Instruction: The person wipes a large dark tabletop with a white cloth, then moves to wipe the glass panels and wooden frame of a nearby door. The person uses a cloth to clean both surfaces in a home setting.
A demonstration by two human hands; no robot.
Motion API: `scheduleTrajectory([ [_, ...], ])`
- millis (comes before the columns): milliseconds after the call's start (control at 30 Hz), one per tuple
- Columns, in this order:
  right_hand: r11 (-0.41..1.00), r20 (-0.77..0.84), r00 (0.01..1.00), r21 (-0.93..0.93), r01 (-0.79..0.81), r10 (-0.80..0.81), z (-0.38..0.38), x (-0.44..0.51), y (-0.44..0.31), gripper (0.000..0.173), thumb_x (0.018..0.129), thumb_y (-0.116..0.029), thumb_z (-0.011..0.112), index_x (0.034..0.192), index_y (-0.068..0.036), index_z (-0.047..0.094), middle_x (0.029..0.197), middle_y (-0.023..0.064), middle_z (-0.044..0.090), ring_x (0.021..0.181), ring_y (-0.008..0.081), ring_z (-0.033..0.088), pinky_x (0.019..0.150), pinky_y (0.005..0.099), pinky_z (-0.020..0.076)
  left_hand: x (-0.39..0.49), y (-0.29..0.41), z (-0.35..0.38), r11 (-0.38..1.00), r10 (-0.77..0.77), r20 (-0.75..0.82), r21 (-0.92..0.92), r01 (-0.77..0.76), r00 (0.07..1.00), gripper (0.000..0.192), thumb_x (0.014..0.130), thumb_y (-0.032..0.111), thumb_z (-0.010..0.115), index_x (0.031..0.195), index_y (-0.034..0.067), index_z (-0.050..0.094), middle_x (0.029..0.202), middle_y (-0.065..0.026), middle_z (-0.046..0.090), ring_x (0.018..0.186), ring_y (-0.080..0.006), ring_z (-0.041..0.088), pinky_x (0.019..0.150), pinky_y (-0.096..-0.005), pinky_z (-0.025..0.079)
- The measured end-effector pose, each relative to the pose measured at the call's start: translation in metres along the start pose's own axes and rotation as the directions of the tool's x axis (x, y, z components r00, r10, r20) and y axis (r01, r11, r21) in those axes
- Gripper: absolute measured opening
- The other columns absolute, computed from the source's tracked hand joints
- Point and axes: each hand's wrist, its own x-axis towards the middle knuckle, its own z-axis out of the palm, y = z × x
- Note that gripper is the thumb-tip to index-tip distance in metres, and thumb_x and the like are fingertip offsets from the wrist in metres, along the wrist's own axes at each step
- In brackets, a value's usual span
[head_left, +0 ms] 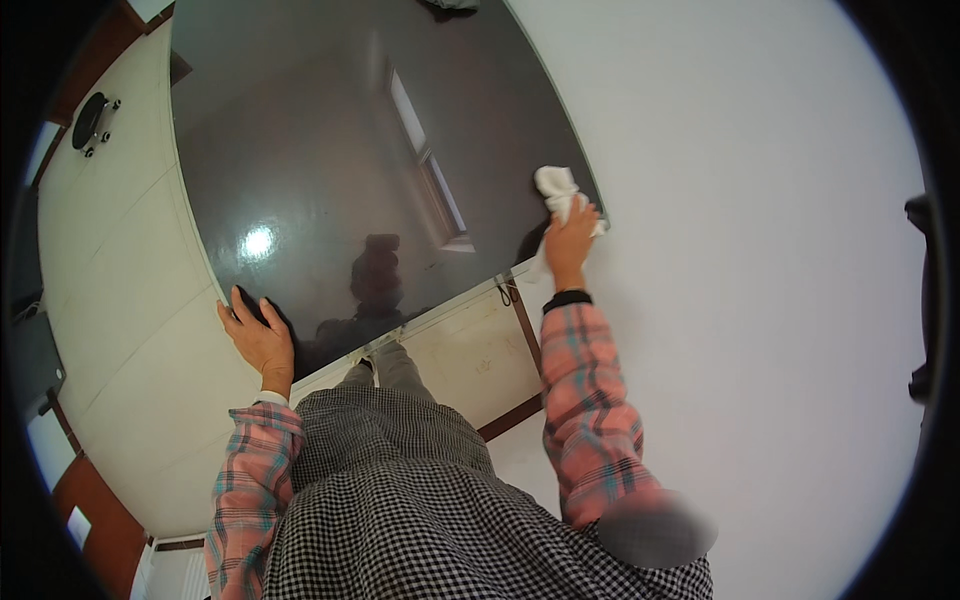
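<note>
A large dark glossy tabletop [322, 172] with a pale edge fills the upper middle, mirroring a window, a bright light and my own shape. My right hand [571, 236] presses a crumpled white cloth [556, 182] onto its near right corner, beside the wall. Part of the cloth bunches ahead of my fingers, and some hangs below the palm at the edge. At the near left corner rests my left hand [261, 337], fingers spread over the edge, holding nothing.
A white wall [735, 225] runs along the table's right side. On the pale tiled floor [120, 247] at the left stands a black stool with casters [91, 124]. A dark cord loop [508, 291] hangs under the near edge. A grey cloth-like item [452, 4] lies at the far end.
</note>
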Motion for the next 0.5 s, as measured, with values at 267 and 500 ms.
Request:
scheduleTrajectory([
  [267, 0.897, 0.127, 0.888, 0.073, 0.435, -0.441, -0.020, -0.125, -0.110, 0.066, 0.097, -0.022, 0.056, 0.158, -0.006, 0.037, 0.164, 0.0289, 0.025, 0.153, 0.0478, 0.023, 0.118, 0.0646, 0.0244, -0.001, 0.003, -0.005, 0.999, -0.039, 0.018, -0.027, 0.039, 0.999, 0.057, 0.100, 0.029, 0.059, 0.151, 0.009, 0.045, 0.154, -0.0333, 0.035, 0.139, -0.0503, 0.041, 0.113, -0.0519, 0.042],
  [500, 0.617, 0.114, 0.653, 0.480, 0.623, -0.749, -0.029, -0.110, -0.171, 0.058, 0.083, 0.001, 0.061, 0.141, -0.003, 0.055, 0.164, 0.0274, 0.027, 0.154, 0.0446, 0.023, 0.121, 0.0618, 0.0215, -0.001, 0.005, -0.006, 0.997, -0.038, -0.004, -0.060, 0.038, 0.999, 0.057, 0.098, 0.027, 0.062, 0.150, 0.009, 0.046, 0.154, -0.0328, 0.036, 0.133, -0.0499, 0.047, 0.109, -0.0524, 0.043],
])
